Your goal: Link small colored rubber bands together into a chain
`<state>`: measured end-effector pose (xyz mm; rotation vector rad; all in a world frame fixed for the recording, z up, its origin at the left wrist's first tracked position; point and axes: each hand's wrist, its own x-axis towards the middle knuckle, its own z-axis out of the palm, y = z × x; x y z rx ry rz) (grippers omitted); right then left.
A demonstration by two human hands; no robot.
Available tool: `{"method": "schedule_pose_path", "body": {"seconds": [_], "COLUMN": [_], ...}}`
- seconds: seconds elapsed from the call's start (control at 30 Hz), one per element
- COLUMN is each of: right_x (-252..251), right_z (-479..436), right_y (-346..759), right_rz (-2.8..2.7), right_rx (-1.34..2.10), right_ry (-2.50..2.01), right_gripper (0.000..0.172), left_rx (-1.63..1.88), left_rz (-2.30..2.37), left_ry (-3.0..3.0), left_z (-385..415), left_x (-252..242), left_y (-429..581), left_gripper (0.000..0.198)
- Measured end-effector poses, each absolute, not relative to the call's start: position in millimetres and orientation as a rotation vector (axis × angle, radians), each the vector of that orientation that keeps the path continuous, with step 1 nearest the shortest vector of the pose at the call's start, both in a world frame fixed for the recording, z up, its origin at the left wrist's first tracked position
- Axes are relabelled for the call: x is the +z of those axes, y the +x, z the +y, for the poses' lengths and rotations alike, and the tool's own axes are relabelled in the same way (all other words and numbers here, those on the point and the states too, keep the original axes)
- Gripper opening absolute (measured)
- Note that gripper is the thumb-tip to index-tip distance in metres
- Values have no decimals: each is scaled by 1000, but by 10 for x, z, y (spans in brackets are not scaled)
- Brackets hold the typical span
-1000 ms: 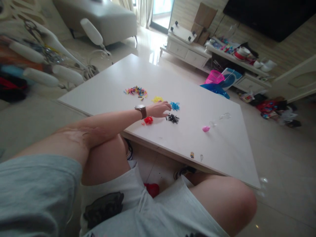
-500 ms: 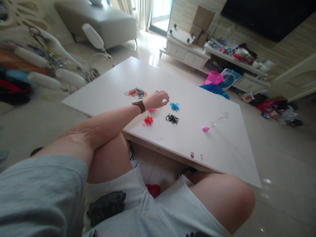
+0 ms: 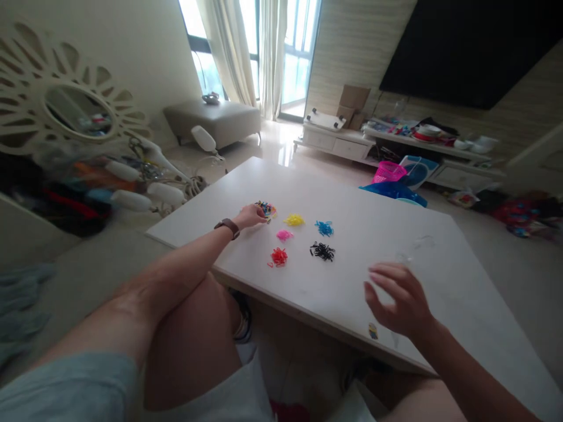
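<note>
My left hand (image 3: 250,217), with a brown watch on its wrist, reaches across the white table (image 3: 352,258) and its curled fingers touch the mixed multicoloured pile of small rubber bands (image 3: 266,208). Sorted little piles lie to the right of it: yellow (image 3: 294,220), pink (image 3: 284,235), red (image 3: 278,256), blue (image 3: 324,228) and black (image 3: 322,251). My right hand (image 3: 398,302) hovers over the table's near right part, fingers spread and loosely bent, holding nothing. A clear plastic piece (image 3: 413,249) lies just beyond it, blurred.
A tiny yellow figure (image 3: 373,331) sits near the table's front edge. Left of the table are white rods and cables (image 3: 145,187) and a mirror. Beyond the table stand a grey bench (image 3: 215,120), a low white cabinet (image 3: 338,143), a pink basket (image 3: 389,172) and scattered toys.
The view tilted up. My left hand moved left from the sorted piles to the mixed pile; a pink pile now lies uncovered. My right hand came into view over the table.
</note>
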<state>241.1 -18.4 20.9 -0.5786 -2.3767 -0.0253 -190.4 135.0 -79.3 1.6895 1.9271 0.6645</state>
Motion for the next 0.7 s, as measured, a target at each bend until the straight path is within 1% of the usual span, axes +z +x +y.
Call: {"method": "schedule_pose_path", "body": {"seconds": [0.1,0.2,0.43,0.53,0.63,0.7], "right_x": [147,179,121,43,-3,-6], "right_z": [-232,-315,-398,-391,-366,-340], "right_y": [2272,2129,1964,1927,1901,1895], "right_rz": [-2474,-2456,-2610,-2650,-2679,-2674], "right_rx": [-44,82,151,195,186,143], "right_ry": [-484,-574,-573,-569,-570,-604], "right_gripper": [46,51,44,43,40,35], "left_rx": [623,609,615,603,576,572], "left_rz": [1950,1936,1968,1992,2003,1995], "left_ry": [1745,1771,1784,1789,1800,1819], "left_z": [1397,1450,1468,1459,1454,1434], "left_x": [-947,-1049,-1097,-1091,-1030,-931], "left_y": [-1867,-1884,-1874,-1834,-1781,-1711], "left_gripper": [16,16,15,10,3,4]}}
